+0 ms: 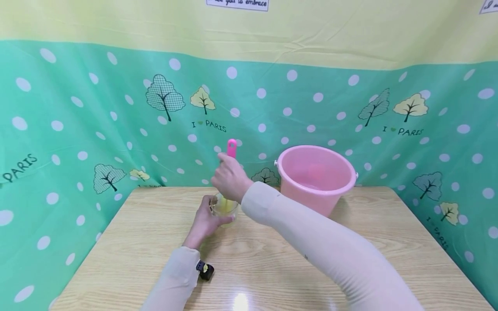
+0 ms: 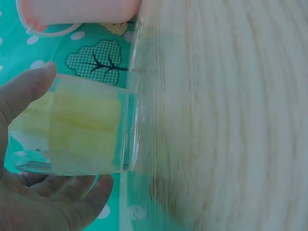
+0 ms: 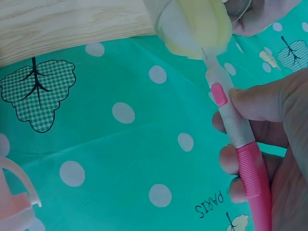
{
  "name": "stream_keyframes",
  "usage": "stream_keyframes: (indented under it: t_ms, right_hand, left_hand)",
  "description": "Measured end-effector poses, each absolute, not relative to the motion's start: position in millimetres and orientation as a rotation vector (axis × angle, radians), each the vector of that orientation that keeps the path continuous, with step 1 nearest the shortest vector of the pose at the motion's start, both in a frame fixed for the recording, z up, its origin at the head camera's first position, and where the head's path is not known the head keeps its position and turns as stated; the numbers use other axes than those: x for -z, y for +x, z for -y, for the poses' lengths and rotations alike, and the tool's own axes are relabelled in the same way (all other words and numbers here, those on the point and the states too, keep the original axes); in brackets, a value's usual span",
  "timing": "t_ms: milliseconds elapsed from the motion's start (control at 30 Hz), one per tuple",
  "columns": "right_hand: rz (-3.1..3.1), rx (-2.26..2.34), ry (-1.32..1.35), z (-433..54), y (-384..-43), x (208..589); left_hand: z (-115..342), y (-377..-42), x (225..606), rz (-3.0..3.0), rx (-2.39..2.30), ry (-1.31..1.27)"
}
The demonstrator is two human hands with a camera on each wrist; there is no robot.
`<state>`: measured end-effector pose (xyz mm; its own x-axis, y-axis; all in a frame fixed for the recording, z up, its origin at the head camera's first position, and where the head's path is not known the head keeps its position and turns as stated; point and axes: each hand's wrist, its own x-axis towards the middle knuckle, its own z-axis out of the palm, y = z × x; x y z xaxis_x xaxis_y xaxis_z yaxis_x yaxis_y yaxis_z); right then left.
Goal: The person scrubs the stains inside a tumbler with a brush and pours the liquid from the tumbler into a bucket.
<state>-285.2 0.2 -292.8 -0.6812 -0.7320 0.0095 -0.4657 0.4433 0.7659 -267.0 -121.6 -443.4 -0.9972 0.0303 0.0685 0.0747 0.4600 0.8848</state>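
My left hand (image 1: 205, 222) holds a clear cup (image 2: 132, 130) around its side, thumb on one side and fingers on the other. In the left wrist view the cup's base is by the wooden tabletop (image 2: 221, 115). A cup brush (image 3: 252, 173) with a pink and white handle is gripped in my right hand (image 1: 230, 177), the thumb along the white part beside a pink button. Its yellow sponge-like head (image 2: 86, 125) sits inside the cup. The pink handle end sticks up above the right hand in the head view.
A pink bucket (image 1: 307, 198) with a handle stands at the back of the table, to the right of the cup. Behind the table hangs a green cloth (image 1: 264, 116) with white dots and trees. A small black device (image 1: 206, 271) is strapped at my left wrist.
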Motion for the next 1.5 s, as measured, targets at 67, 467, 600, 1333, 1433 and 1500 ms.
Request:
stream_keyframes:
  t_ms: [67,467,600,1333,1433,1500]
  right_hand:
    - [2.366,1.083,1.024,-2.2,-285.3,292.6]
    - [2.396,1.074,1.061,-2.6,-278.8,290.2]
    - [2.390,1.095,1.100,3.7,-272.9,289.2]
    - [2.401,1.138,0.995,11.5,-282.5,294.4]
    - [2.410,1.111,0.987,6.7,-285.7,295.6]
    - [2.416,1.108,0.990,4.4,-286.5,295.7]
  left_hand:
    - [121.4,-266.9,443.5,2.645,1.605,-0.088]
    - [122.6,-266.1,443.7,2.650,1.600,-0.083]
    - [124.3,-265.3,443.9,2.667,1.587,-0.084]
    - [123.7,-266.5,443.1,2.670,1.568,-0.128]
    - [123.5,-266.0,443.1,2.668,1.587,-0.113]
    - [123.5,-265.8,443.1,2.669,1.598,-0.100]
